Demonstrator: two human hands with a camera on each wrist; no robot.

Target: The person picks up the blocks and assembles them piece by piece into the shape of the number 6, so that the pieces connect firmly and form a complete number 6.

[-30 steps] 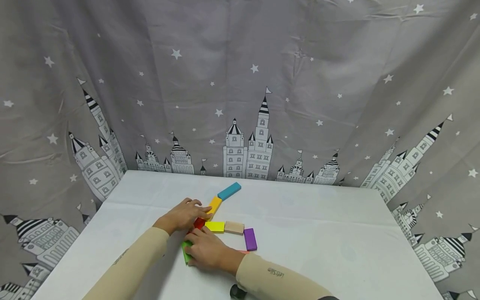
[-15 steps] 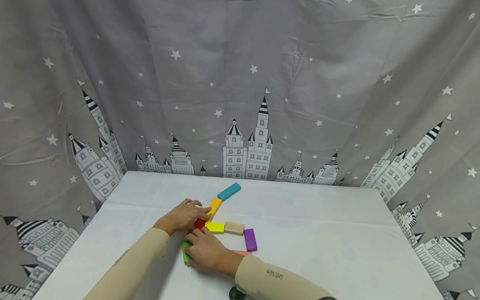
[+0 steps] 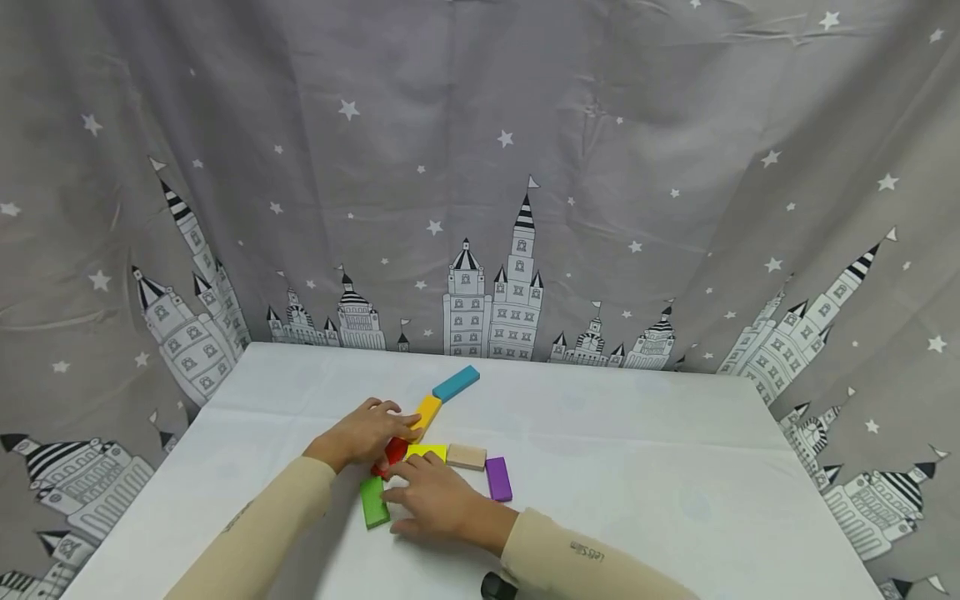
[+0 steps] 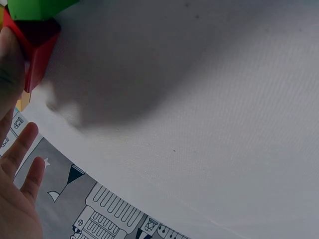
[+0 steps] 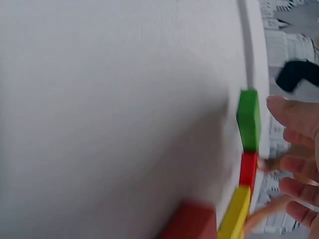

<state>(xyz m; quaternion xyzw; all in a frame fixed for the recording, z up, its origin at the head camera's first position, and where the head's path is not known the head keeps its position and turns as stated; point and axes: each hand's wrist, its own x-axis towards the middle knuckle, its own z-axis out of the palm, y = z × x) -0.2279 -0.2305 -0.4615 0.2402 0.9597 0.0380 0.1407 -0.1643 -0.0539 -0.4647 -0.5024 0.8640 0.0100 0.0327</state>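
Observation:
Coloured flat blocks lie in a joined line on the white table. My left hand touches the row's left side: one finger lies by the orange-yellow block, and its thumb is against the red block. Its other fingers are spread in the left wrist view. My right hand hovers just right of the green block, fingers loose and apart from it, holding nothing. Green meets the lower end of red. Beyond red run the yellow block, the tan block and the purple block.
A blue block continues from the orange-yellow one towards the back of the table. A reddish block shows in the right wrist view. Behind the table hangs a grey curtain. A black object is at the right sleeve.
My right hand has let go of the green block and drawn slightly right, uncovering it. The salmon block is now hidden behind this hand. The left hand stays in place.

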